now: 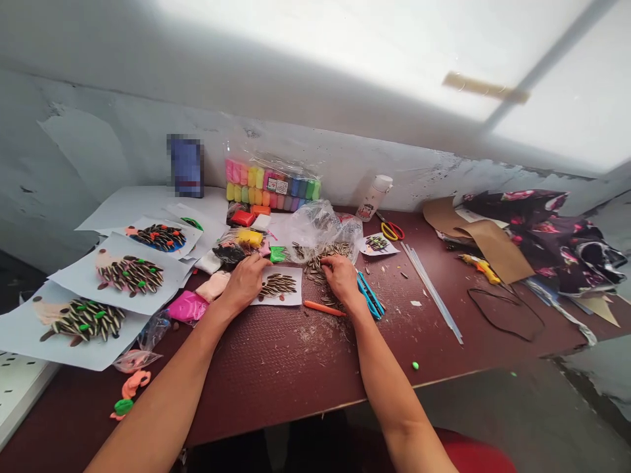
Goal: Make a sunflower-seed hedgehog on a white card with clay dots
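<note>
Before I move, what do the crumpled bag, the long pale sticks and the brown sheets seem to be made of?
Crumpled bag: thin glossy plastic, see-through and creased. Long pale sticks: smooth, perhaps plastic or glue, as they look translucent. Brown sheets: probably matte paper or card, stiffly curled.

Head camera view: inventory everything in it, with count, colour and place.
Table: one, dark red, centre
Large seed pictures: at least four, white paper, left
Small seed cards: two, white, centre, mid-right
Loose seeds: many, striped, centre
Clay pack: one, multicoloured, wall
Clay packets: several, mixed, mid-left
Clear bag: one, colourless, centre
Bottle: one, white, wall
Scissors: one, red-yellow, mid-right
Orange stick: one, orange, centre
Clear sticks: several, translucent, right
Glue gun: one, yellow, right
Cord: one, dark, right
Brown paper: several, brown, right
Floral cloth: dark, far right
Blurred object: one, blue, back-left
Left hand: one, bare, beside card
Right hand: one, bare, at seeds
</note>
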Action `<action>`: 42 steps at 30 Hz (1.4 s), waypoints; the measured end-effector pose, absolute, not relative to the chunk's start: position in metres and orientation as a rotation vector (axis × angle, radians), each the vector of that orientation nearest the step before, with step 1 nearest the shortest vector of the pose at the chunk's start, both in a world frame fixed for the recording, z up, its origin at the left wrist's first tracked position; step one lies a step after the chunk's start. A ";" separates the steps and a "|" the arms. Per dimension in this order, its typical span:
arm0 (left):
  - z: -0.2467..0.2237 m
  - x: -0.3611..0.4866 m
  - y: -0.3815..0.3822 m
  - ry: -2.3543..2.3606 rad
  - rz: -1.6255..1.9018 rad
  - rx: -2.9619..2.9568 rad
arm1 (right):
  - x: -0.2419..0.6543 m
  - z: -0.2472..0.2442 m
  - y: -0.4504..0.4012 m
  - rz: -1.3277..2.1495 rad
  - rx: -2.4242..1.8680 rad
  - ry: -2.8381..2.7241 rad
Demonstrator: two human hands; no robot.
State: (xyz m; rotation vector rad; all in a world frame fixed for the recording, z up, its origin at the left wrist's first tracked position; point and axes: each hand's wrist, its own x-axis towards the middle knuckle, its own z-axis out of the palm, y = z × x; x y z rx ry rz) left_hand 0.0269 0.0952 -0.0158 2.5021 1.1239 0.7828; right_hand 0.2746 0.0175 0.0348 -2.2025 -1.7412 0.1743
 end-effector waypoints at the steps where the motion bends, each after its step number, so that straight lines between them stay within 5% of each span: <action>1: -0.016 0.027 0.095 1.121 0.781 2.500 | 0.275 0.035 0.017 0.178 -2.226 -1.760; 22: -0.019 0.026 0.098 1.115 0.812 2.473 | 0.274 0.030 0.018 0.355 -1.865 -1.773; 35: -0.020 0.026 0.098 1.121 0.806 2.490 | 0.273 0.028 0.019 0.201 -2.152 -1.783; 42: -0.018 0.025 0.097 1.106 0.818 2.467 | 0.278 0.027 0.019 0.333 -1.862 -1.523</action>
